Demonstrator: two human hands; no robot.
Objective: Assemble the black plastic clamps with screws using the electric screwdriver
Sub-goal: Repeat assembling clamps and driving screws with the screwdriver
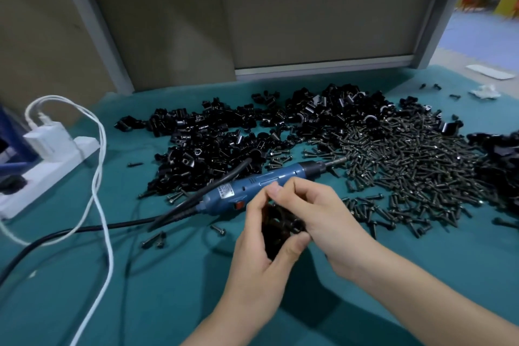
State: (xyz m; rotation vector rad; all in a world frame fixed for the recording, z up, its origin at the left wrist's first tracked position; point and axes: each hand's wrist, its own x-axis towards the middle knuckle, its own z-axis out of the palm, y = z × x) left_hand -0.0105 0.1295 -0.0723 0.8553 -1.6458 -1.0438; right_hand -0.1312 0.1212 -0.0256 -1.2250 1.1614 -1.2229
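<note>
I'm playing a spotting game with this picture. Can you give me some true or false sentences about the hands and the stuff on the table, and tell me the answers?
1. Both hands are holding one black clamp between them. True: the left hand and the right hand both grip it.
2. The right hand is holding the blue electric screwdriver. False: it lies on the table behind the hands, and nobody holds it.
3. A big pile of screws lies to the right of the screwdriver's tip. True.
4. The table cover is red. False: it is teal green.
5. A white power strip sits on the left side. True.
</note>
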